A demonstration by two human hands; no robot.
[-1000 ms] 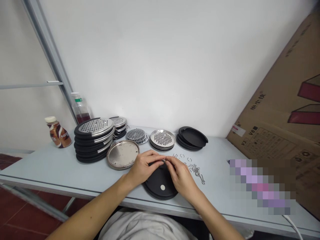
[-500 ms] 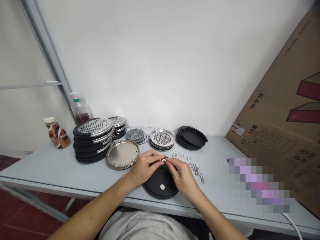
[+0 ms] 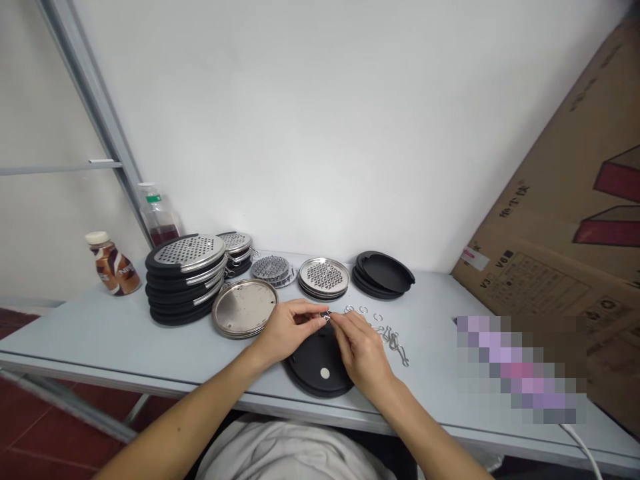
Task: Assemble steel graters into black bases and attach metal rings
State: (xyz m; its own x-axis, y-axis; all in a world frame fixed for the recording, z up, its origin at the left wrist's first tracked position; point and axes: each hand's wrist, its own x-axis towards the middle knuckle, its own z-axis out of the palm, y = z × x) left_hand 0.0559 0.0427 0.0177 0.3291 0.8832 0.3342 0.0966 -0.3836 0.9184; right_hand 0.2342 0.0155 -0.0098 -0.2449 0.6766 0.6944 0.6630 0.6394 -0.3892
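Table point(image 3: 125, 347) of pale grey-blue metal fills the lower view, pushed up against a plain white wall, with a slanted metal frame post at ten o'clock and a big cardboard box point(image 3: 575, 220) leaning in at three o'clock. The floor below at eight o'clock is dark red.

I see both hands meeting near the centre, just above a black round lid point(image 3: 316, 370) that lies flat at the table's near edge, a small pale dot on its middle. My left hand point(image 3: 285, 333) and right hand point(image 3: 361, 350) each pinch, fingertips closed, a tiny metal clip point(image 3: 326, 315) held between them at the lid's twelve o'clock rim. It is silvery and too small for me to tell its shape.

At two o'clock of the lid lie loose metal rings point(image 3: 363, 310) and a small heap of wire hooks point(image 3: 395, 341). At ten o'clock rests a flat steel disc point(image 3: 245, 308), beyond it a stack of black-rimmed graters point(image 3: 185, 277). Perforated steel plates point(image 3: 323, 275) and a stack of black lids point(image 3: 383, 273) sit at twelve to one o'clock. Two drink bottles point(image 3: 113, 267) stand far at ten o'clock.
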